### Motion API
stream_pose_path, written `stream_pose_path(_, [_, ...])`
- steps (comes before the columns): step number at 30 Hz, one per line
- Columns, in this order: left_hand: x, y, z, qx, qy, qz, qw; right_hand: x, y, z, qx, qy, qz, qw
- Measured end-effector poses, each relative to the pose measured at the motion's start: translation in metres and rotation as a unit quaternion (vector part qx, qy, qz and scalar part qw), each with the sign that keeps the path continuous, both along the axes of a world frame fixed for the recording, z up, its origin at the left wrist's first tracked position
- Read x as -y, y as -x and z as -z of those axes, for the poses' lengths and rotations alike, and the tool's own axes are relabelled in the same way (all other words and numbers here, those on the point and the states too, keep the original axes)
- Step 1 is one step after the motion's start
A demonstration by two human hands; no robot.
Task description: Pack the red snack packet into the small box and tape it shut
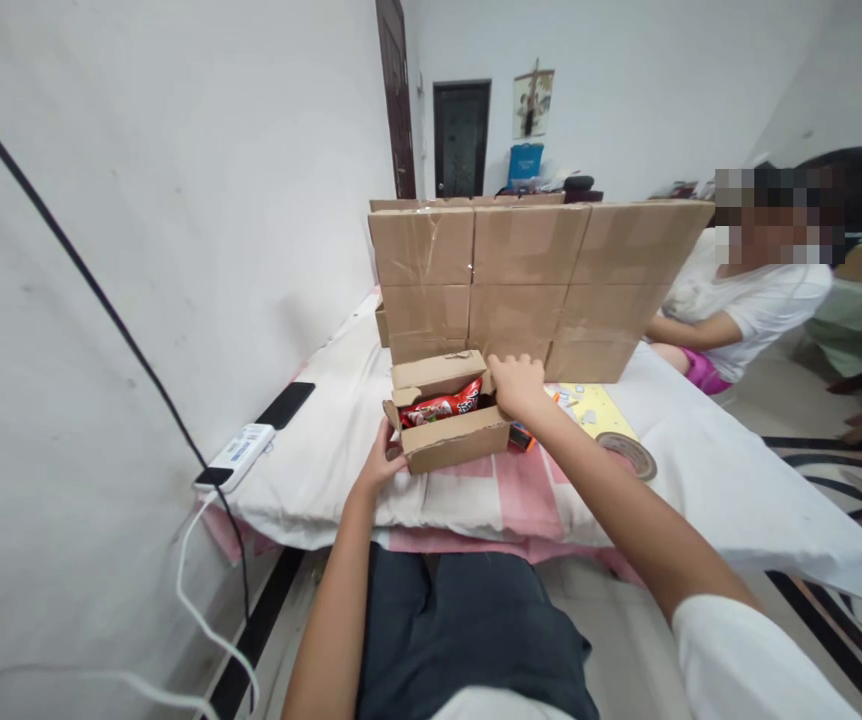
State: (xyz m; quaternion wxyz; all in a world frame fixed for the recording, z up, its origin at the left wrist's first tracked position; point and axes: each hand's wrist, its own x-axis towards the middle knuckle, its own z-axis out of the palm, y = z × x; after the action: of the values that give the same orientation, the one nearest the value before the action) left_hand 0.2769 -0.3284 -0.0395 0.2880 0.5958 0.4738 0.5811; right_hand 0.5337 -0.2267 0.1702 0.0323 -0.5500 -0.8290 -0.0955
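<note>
A small open cardboard box sits on the cloth-covered table in front of me, its long flaps raised. Inside it lies a red snack packet with white lettering. My left hand holds the box's left end, thumb against the near corner and some fingers hidden behind it. My right hand grips the right end by the end flap, knuckles up and fingertips partly hidden. Just right of the box, under my right forearm, an orange and dark object shows in part.
Stacked, taped cardboard boxes form a wall behind the small box. A tape roll lies to the right by a yellow sheet. A power strip and black phone are at left. Another person sits at right.
</note>
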Motion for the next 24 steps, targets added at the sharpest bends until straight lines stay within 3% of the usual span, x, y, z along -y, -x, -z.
stream_pose_path(4, [0.002,-0.001,-0.003,-0.011,-0.004,-0.009,1.0,-0.004,0.012,-0.001,0.006,0.024,0.009,1.0])
stream_pose_path(10, [0.003,-0.004,-0.007,-0.017,-0.02,-0.035,0.999,-0.008,0.007,0.006,-0.034,-0.049,-0.011,0.998])
stream_pose_path(16, [0.005,-0.005,-0.009,-0.015,-0.03,-0.055,0.998,-0.019,-0.007,0.01,-0.053,-0.072,-0.026,0.996])
stream_pose_path(19, [0.007,-0.007,-0.011,-0.014,-0.036,-0.054,0.998,-0.023,-0.008,0.011,-0.002,-0.045,-0.07,0.997])
stream_pose_path(24, [0.008,-0.008,-0.014,-0.016,-0.04,-0.053,0.998,-0.025,0.004,0.009,0.024,-0.009,-0.042,0.999])
